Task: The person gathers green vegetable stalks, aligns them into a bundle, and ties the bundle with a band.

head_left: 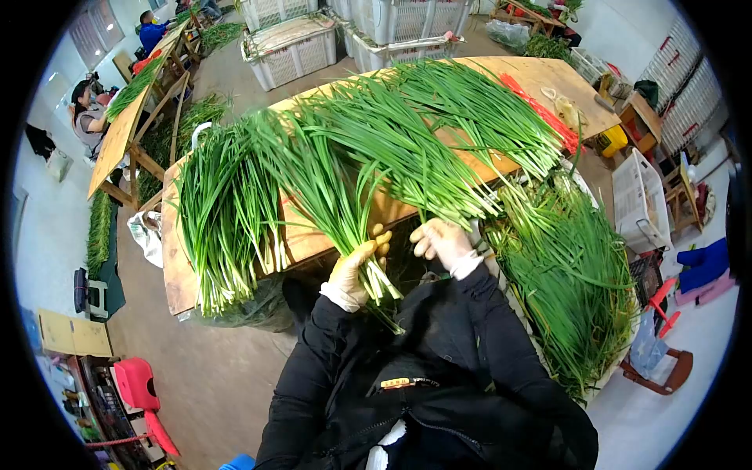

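My left hand [356, 270], in a pale glove, is wrapped round the white stem ends of a bunch of green leafy stalks [321, 192]; the leaves reach away over the wooden table [301, 235]. Close to its right, my gloved right hand [444, 241] has its fingers curled together near the stem ends of another pile [399, 149]; whether it pinches anything is too small to tell. More stalks [227, 211] lie at the table's left end, and a further pile [478, 110] lies towards the right, beside red strips [548, 113].
A large heap of stalks [564, 274] fills the space by my right arm. White crates [294, 59] are stacked beyond the table. A person [88, 117] sits at another wooden table [117, 145] on the left. A white crate [641, 200] stands at right, a red stool [135, 384] lower left.
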Available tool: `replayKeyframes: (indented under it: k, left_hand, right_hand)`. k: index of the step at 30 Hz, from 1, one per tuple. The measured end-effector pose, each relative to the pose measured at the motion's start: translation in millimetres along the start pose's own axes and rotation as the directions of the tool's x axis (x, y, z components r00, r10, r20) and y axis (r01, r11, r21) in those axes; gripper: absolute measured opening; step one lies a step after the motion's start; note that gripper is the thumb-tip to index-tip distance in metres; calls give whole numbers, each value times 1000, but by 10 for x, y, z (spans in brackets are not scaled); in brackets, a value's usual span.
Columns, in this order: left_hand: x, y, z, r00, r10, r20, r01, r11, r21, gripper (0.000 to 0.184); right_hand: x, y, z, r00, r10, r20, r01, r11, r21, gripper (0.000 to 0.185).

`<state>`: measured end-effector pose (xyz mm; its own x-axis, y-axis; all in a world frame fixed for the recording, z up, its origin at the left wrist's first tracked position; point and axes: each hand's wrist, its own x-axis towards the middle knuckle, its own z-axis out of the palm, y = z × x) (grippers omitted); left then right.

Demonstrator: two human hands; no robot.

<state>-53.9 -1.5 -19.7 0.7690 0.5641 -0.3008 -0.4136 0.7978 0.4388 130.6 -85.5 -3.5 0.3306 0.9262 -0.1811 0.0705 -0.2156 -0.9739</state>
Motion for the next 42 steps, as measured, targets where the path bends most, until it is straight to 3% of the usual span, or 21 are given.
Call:
replayKeyframes:
  k: [1, 2, 3, 4, 5, 7, 10, 12, 13, 17, 21, 22, 23, 24, 27, 31, 34, 36, 37, 40, 42]
  left_hand:
    - [34, -27, -33, 1000, 11, 18, -12, 1000, 18, 43]
    - [45, -63, -48, 999, -3, 54, 4, 1000, -21, 44]
    - [45, -94, -33, 996, -19, 90, 24, 998, -60, 45]
    - [66, -111, -20, 977, 12, 211, -11, 1000, -5, 49]
    - [46, -137, 4, 991, -11, 130, 18, 999, -50, 48]
    - [82, -129, -113, 998, -38, 54, 34, 996, 81, 46]
    - [28, -59, -18, 999, -44, -13, 44, 999, 28, 43]
    - [37, -25, 43, 996, -91, -4, 90, 990, -104, 46]
    - [39, -5, 92, 994, -91, 56, 99, 984, -150, 49]
    - [-31, 48, 312, 950, 114, 290, -87, 991, -105, 52]
    - [124, 53, 102, 999, -28, -45, 26, 998, -51, 38]
    - [125, 15, 59, 999, -40, -30, 38, 998, -56, 38]
    - [129, -31, 26, 998, -53, -15, 52, 997, -61, 37]
    - [134, -66, 22, 998, -56, -1, 56, 996, -70, 36]
    - [147, -108, 14, 995, -60, -79, 59, 998, -20, 35]
    - [38, -51, 60, 999, -16, -50, 15, 999, -29, 36]
    - [49, -77, 35, 998, 58, -13, -58, 998, -38, 36]
    - [102, -95, 6, 984, 22, -177, -21, 1000, 12, 36]
    - [108, -95, 5, 981, -4, -196, 3, 1000, -3, 34]
    - [109, -104, -28, 989, 12, -150, -4, 998, 55, 33]
    - [134, -128, 2, 985, 9, -172, 4, 997, 72, 34]
  right_hand:
    - [-73, 16, 62, 997, -31, 76, 29, 999, 32, 17]
    - [-93, 103, 124, 880, -431, 200, 473, 764, -438, 18]
    - [-121, 191, 196, 619, -622, 480, 703, 167, -691, 19]
    - [-305, -3, 307, 890, -261, 373, 443, 686, -578, 21]
    - [-283, 180, 362, 828, -285, 483, 560, 471, -681, 25]
    - [-333, -126, 248, 805, -159, 572, 570, 476, -670, 32]
    - [-326, -513, -46, 1000, -1, 26, 14, 864, -503, 47]
    - [-138, -348, -276, 767, -637, -80, 74, 212, -974, 70]
    - [-83, -352, -317, 778, -622, -85, -33, 95, -995, 82]
    - [284, -212, -617, 969, -223, -107, -44, 272, -961, 57]
    - [75, -826, -710, 918, -317, -237, 66, 713, -698, 42]
    - [148, -649, -788, 723, -654, -224, 259, 556, -789, 40]
    - [185, -578, -759, 723, -653, -225, 258, 557, -789, 40]
    - [195, -515, -695, 870, -431, -240, 185, 737, -650, 37]
    - [308, -166, -673, 988, -73, -139, -102, 375, -921, 31]
    - [43, -381, -605, 820, -409, -400, 172, 843, -509, 22]
    - [6, -378, -491, 728, -645, -232, 398, 673, -623, 32]
    - [40, -377, -481, 996, 33, 87, 57, 530, -846, 55]
    - [-82, -379, -527, 971, 95, 218, 163, 400, -902, 67]
    - [-136, -514, -519, 993, 104, -48, -109, 718, -688, 68]
    - [-99, -546, -421, 989, -46, -138, -90, 554, -828, 72]
